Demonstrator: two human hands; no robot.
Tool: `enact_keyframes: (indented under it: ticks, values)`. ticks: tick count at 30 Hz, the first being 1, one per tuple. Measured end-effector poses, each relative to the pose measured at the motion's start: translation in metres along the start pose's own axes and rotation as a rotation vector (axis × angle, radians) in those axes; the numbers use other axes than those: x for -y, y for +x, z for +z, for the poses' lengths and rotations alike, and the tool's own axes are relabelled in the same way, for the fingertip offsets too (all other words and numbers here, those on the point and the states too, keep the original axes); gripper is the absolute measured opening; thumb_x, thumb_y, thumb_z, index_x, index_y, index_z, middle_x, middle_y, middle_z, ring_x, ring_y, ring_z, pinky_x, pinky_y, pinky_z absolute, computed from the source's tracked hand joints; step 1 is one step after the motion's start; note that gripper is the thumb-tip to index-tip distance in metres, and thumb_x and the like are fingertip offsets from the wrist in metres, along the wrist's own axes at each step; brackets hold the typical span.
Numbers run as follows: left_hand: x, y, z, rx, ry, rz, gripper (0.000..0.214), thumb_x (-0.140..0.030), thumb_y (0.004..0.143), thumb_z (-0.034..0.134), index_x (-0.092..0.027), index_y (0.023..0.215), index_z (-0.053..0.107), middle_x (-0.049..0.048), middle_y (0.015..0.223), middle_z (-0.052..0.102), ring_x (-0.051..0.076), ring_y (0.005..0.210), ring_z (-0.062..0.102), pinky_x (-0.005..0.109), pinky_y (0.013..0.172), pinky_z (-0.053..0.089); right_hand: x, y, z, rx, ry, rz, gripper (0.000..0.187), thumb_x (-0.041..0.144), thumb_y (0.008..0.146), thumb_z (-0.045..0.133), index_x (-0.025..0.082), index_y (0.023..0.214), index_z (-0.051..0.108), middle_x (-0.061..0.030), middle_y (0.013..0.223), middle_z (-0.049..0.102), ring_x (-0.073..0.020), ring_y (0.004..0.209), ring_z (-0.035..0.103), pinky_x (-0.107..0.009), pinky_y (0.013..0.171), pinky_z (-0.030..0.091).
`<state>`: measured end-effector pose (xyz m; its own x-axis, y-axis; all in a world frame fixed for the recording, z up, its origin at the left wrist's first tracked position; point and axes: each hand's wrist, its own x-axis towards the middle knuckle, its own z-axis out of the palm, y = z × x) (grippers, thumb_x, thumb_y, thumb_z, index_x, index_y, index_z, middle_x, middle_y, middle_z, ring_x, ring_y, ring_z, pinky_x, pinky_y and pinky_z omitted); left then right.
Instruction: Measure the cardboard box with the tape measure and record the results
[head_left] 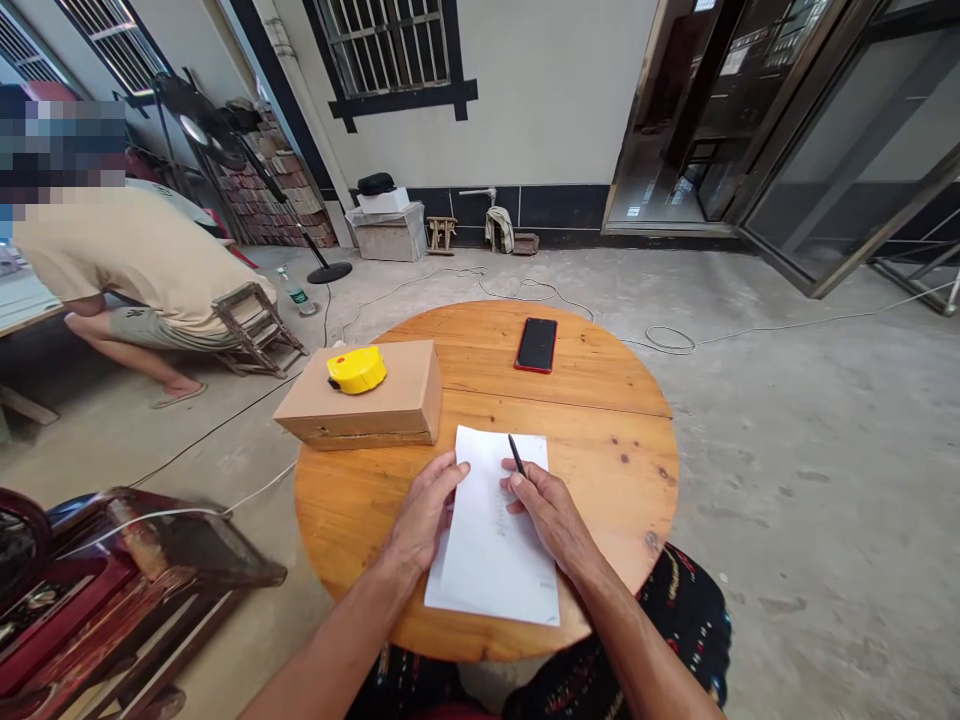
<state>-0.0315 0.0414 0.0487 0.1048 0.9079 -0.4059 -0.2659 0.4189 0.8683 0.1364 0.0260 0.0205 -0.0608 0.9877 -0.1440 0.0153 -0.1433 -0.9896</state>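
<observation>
A white sheet of paper [491, 540] lies at the near edge of a round wooden table [600, 440]. My left hand [424, 510] rests flat on the sheet's left side, fingers stretched out. My right hand [547, 510] is closed on a black pen [517, 455], its tip on the paper. A cardboard box [375, 410] sits at the table's left with a yellow tape measure [356, 369] on top. A black phone in a red case [537, 344] lies at the far side.
Another person in a beige shirt [142, 260] crouches at the left by a wooden stool [259, 325]. Red-brown furniture [112, 590] stands at the near left. Cables [667, 340] run over the concrete floor. A standing fan [217, 130] and boxes [386, 225] stand by the wall.
</observation>
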Motion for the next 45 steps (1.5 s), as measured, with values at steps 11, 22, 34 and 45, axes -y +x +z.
enact_keyframes:
  ticks: [11, 22, 34, 45]
  values:
    - [-0.004, 0.009, 0.015, 0.117, 0.345, 0.065, 0.055, -0.027, 0.069, 0.065, -0.017, 0.122, 0.056, -0.004, 0.058, 0.061, 0.015, 0.049, 0.057, 0.022, 0.048, 0.042, 0.0, 0.0, 0.0, 0.038, -0.018, -0.001, 0.04, 0.045, 0.087, 0.056, 0.019, 0.115, 0.067, -0.0022, 0.082, 0.06, -0.0168, 0.074, 0.054, -0.026, 0.064, 0.047]
    - [-0.013, 0.019, 0.011, 0.065, 0.492, 0.161, 0.053, -0.018, 0.067, 0.054, -0.015, 0.12, 0.057, -0.0116, 0.051, 0.032, 0.006, 0.038, 0.028, 0.018, 0.038, 0.023, 0.007, 0.001, -0.003, 0.059, 0.038, -0.019, 0.026, 0.04, 0.087, 0.055, 0.017, 0.079, 0.064, -0.0062, 0.092, 0.067, -0.0168, 0.08, 0.058, -0.029, 0.074, 0.049]
    - [0.003, 0.02, 0.036, 0.114, 0.421, 0.166, 0.078, -0.029, 0.069, 0.063, -0.005, 0.138, 0.037, -0.0106, 0.053, 0.047, 0.009, 0.041, 0.043, 0.021, 0.042, 0.036, 0.005, 0.008, -0.004, 0.055, 0.038, -0.047, 0.025, 0.042, 0.086, 0.053, 0.02, 0.074, 0.053, -0.0021, 0.078, 0.061, -0.0171, 0.075, 0.059, -0.028, 0.067, 0.051]
    - [0.022, 0.022, 0.045, 0.136, 0.369, 0.214, 0.065, -0.04, 0.082, 0.058, -0.011, 0.137, 0.04, -0.0113, 0.05, 0.044, 0.009, 0.038, 0.04, 0.021, 0.04, 0.035, -0.007, 0.009, -0.004, -0.114, 0.034, -0.048, 0.024, 0.041, 0.086, 0.048, 0.022, 0.072, 0.046, 0.0021, 0.064, 0.051, -0.0144, 0.058, 0.047, -0.024, 0.051, 0.041]
